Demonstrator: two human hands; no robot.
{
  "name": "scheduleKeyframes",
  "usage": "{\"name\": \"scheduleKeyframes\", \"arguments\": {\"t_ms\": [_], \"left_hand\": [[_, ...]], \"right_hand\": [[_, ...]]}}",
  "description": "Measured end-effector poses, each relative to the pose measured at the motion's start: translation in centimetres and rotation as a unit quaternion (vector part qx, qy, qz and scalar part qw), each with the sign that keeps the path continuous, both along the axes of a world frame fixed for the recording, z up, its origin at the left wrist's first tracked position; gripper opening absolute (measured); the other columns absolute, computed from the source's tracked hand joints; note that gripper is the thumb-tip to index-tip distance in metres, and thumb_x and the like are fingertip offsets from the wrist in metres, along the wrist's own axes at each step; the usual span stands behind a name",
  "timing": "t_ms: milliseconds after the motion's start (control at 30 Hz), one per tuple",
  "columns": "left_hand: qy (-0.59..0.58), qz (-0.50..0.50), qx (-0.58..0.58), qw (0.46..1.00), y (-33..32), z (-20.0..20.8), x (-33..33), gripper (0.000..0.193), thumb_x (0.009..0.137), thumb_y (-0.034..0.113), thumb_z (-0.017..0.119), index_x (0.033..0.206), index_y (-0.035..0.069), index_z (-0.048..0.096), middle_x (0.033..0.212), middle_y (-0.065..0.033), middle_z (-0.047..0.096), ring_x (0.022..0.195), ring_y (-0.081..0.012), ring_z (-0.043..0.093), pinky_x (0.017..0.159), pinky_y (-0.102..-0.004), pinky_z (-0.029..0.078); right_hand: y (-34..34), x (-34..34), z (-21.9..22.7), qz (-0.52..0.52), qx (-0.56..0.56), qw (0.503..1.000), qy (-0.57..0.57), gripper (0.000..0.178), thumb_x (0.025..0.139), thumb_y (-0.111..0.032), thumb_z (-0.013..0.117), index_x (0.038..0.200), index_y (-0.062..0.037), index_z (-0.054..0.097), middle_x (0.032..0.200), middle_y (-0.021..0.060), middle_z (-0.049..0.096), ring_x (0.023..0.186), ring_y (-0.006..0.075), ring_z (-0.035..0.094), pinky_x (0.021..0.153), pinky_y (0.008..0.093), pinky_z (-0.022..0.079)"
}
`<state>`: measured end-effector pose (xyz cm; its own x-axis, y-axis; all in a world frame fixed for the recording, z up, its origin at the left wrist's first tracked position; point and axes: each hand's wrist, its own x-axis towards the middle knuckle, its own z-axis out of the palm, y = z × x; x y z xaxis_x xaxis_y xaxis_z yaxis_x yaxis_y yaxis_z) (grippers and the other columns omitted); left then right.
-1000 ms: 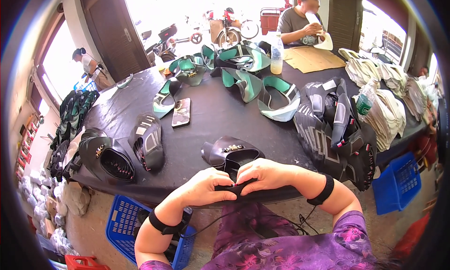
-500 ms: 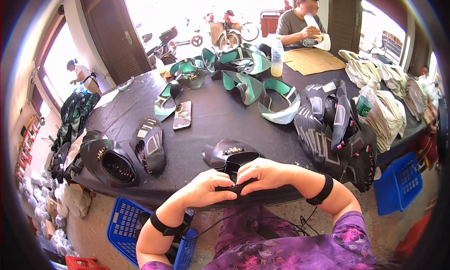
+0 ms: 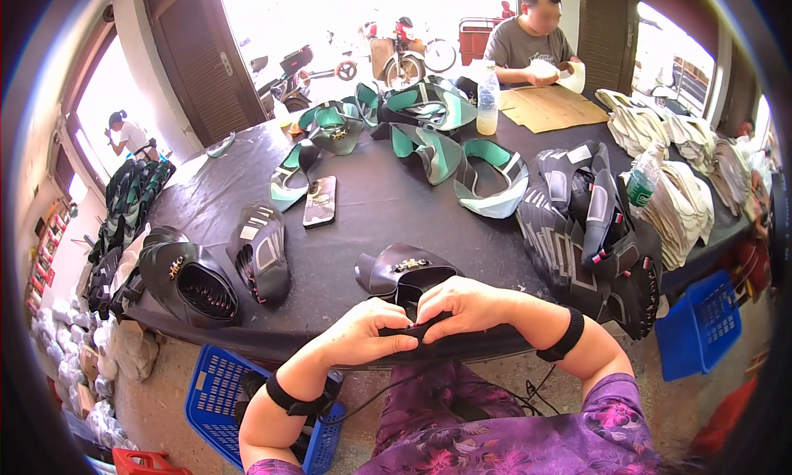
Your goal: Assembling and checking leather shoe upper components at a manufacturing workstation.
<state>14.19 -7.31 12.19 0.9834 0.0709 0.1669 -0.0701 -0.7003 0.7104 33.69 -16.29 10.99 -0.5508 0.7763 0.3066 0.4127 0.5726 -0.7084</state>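
Note:
A black shoe upper with a gold metal ornament lies at the table's near edge, its rear part toward me. My left hand pinches its near edge between thumb and fingers. From the other side my right hand grips the same edge, the two thumbs almost meeting. My fingers hide most of the part being gripped. Left of it lie a stack of black shoe uppers with a similar gold ornament and another stack of black and grey uppers.
Black and green uppers are spread across the dark table near a phone and a bottle. Grey uppers and pale pieces pile up at right. Blue baskets stand below. Across the table a person handles pale pieces.
Both my hands stay on the black upper in nearly the same place. The person across the table has lowered their hands and the pale pieces; the person outside at left has straightened up.

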Motion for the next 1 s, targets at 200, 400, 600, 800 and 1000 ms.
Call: {"name": "scheduleKeyframes", "arguments": {"t_ms": [200,400,600,800,1000], "left_hand": [[-0.044,0.014,-0.017,0.999,-0.4,-0.6,0.3,0.023,0.077,0.022,0.063,0.066,0.004,0.054,0.058,-0.0075,0.046,0.057,-0.0226,0.044,0.062,-0.0309,0.034],[-0.027,0.050,-0.044,0.997,-0.3,-1.3,0.2,0.022,0.080,0.026,0.060,0.070,0.007,0.057,0.059,-0.0023,0.048,0.061,-0.0147,0.044,0.078,-0.0313,0.033],[-0.030,0.138,-0.019,0.990,-0.9,-1.2,0.1,0.018,0.076,0.023,0.067,0.075,0.006,0.061,0.064,-0.0002,0.053,0.069,-0.0119,0.048,0.078,-0.0294,0.036],[0.011,0.213,-0.156,0.965,-1.6,-0.5,0.0,0.022,0.071,0.024,0.070,0.086,0.009,0.064,0.074,-0.0032,0.059,0.082,-0.0160,0.049,0.081,-0.0320,0.037],[0.002,0.243,-0.109,0.964,-1.7,-1.4,-0.3,0.022,0.072,0.024,0.070,0.089,0.011,0.065,0.077,-0.0014,0.060,0.088,-0.0178,0.047,0.085,-0.0334,0.034]], "right_hand": [[0.0,0.0,-0.2,-0.007,-0.017,1.000,0.007,0.027,0.072,-0.021,0.068,0.085,0.0020,0.060,0.079,0.0111,0.059,0.076,0.0247,0.058,0.068,0.0307,0.044],[-0.2,0.0,-0.6,-0.048,-0.034,0.998,0.036,0.025,0.072,-0.017,0.068,0.091,-0.0027,0.059,0.079,0.0069,0.059,0.074,0.0202,0.057,0.067,0.0293,0.045],[-0.6,-0.2,-1.3,-0.090,-0.068,0.984,0.137,0.025,0.074,-0.015,0.065,0.097,-0.0088,0.056,0.082,0.0027,0.057,0.076,0.0130,0.052,0.069,0.0273,0.042],[-0.9,-0.2,-1.5,-0.125,-0.102,0.972,0.169,0.023,0.075,-0.015,0.065,0.093,-0.0061,0.055,0.086,0.0021,0.058,0.080,0.0111,0.053,0.073,0.0258,0.042],[-1.0,-0.3,-1.4,-0.121,-0.099,0.974,0.163,0.021,0.076,-0.014,0.066,0.090,-0.0034,0.056,0.086,0.0032,0.058,0.082,0.0124,0.056,0.077,0.0261,0.044]]}}
